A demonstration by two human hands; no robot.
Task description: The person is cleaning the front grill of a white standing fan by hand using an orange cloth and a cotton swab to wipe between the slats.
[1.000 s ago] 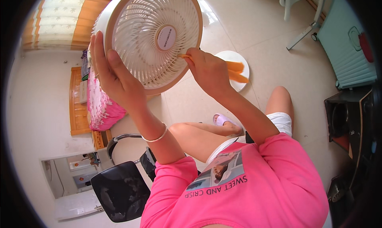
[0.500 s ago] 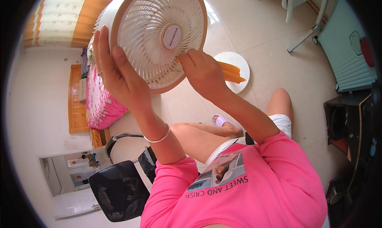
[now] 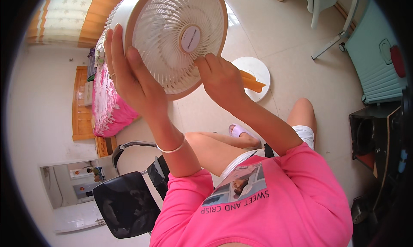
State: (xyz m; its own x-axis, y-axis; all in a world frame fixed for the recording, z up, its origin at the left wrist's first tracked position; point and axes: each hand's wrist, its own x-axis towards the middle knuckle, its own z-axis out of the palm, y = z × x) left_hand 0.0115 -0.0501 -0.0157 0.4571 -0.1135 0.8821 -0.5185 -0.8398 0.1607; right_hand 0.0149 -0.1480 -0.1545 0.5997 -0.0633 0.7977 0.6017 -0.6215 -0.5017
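I see a round white fan head (image 3: 172, 36) with a tan rim held up in the air, above the tiled floor (image 3: 297, 74) and in front of the person's chest. Its front grille faces the camera, with a small round white cap at the centre.

My left hand (image 3: 133, 74) cups the fan's left edge: the palm lies against the rim and the fingers run up along the side, spread and wrapped around the housing. That grip is closed on the fan. A thin silver bangle (image 3: 172, 149) sits on the left wrist.

My right hand (image 3: 221, 79) is at the lower right of the grille, fingers bunched together with the tips pressed onto the wire ribs just below the centre cap. I cannot tell whether it pinches a rib or merely pushes on it.

Behind the right hand, on the floor farther away, lies a round white disc (image 3: 254, 68) with an orange piece (image 3: 253, 82) resting on it. To the left stands a bed with a pink cover (image 3: 107, 109), and nearer, at lower left, a black chair (image 3: 127, 204). A pale green ribbed case (image 3: 374, 70) stands at far right.
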